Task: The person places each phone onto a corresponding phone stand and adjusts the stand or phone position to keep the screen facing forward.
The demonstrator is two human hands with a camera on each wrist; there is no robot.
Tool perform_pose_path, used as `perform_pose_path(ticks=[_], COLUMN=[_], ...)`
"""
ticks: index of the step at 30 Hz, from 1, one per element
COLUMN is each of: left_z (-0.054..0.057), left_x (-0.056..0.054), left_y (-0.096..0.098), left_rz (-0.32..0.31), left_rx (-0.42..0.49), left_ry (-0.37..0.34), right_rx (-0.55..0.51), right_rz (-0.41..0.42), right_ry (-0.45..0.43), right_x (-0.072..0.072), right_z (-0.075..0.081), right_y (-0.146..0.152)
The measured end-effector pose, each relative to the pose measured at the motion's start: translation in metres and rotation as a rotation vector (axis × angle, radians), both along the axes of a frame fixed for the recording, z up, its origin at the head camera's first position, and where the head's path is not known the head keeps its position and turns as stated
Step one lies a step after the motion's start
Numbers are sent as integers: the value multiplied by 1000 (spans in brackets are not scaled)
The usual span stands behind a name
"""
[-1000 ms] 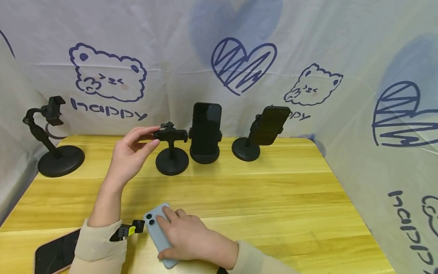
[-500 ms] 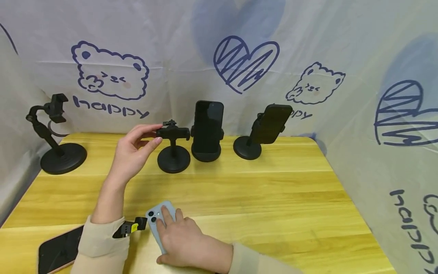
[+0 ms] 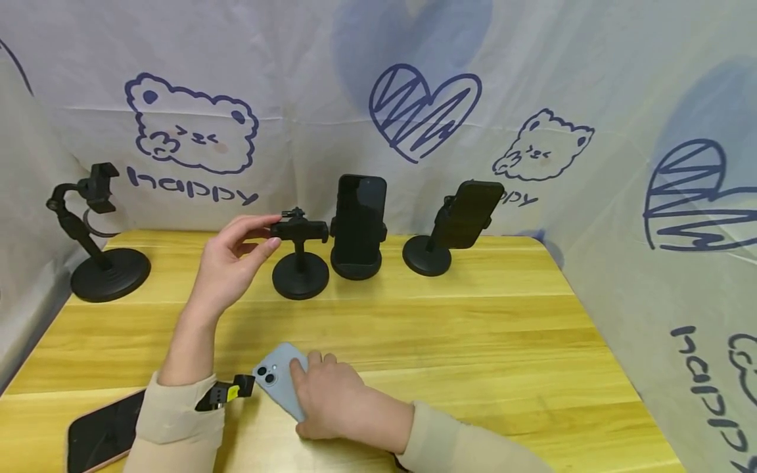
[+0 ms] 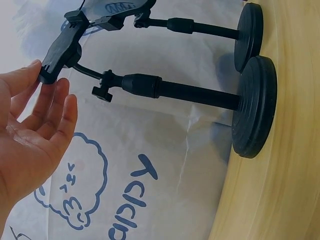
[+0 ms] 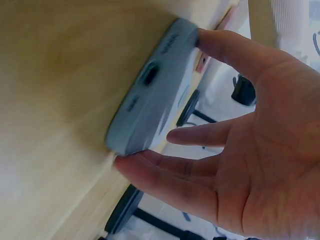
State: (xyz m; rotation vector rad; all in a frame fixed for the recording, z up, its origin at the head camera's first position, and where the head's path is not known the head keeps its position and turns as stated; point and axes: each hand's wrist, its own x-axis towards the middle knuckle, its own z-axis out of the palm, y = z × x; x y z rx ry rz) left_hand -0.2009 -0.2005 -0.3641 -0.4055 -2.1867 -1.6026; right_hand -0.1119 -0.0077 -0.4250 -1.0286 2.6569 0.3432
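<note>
In the head view my left hand [image 3: 227, 269] pinches the left end of the clamp of a black phone stand [image 3: 299, 276]. The left wrist view shows thumb and fingers on the end of that clamp [image 4: 62, 50], whose jaws hold no phone. Low in the middle lies a pale blue phone [image 3: 280, 374], camera side up. My right hand [image 3: 337, 397] grips it from above by its long edges. In the right wrist view, the thumb is at one edge of the phone [image 5: 150, 85] and fingertips are at the other, the charging port facing the camera.
Beside the held stand, a second stand carries an upright black phone [image 3: 359, 220]; further right, another stand bears a tilted phone [image 3: 471, 215]. An unloaded stand [image 3: 109, 272] is at the far left. Another phone [image 3: 103, 430] lies screen up by the left sleeve. A printed cloth hangs behind.
My right hand has gone from lying over the phone's back to gripping its edges, and the phone has turned slightly counterclockwise. The left hand keeps its hold on the clamp.
</note>
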Motion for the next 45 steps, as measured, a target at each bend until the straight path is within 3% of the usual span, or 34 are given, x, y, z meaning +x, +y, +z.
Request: perform_pose_path(ticks=[5, 12, 22, 28, 45], left_z=[0, -1, 0, 0, 1], left_x=[1, 0, 1, 3, 3], left_y=[0, 2, 1, 0, 9], left_rz=[11, 10, 23, 30, 36], left_rx=[-11, -14, -14, -11, 28], left_ry=[-8, -11, -18, -28, 23], right_rx=[-25, -20, -121, -290, -779], right_rz=[-45, -81, -95, -126, -193], right_ry=[-47, 9, 23, 44, 232], right_x=[-13, -28, -33, -34, -35], right_z=[3, 1, 4, 11, 41], right_y=[7, 21, 37, 48, 67])
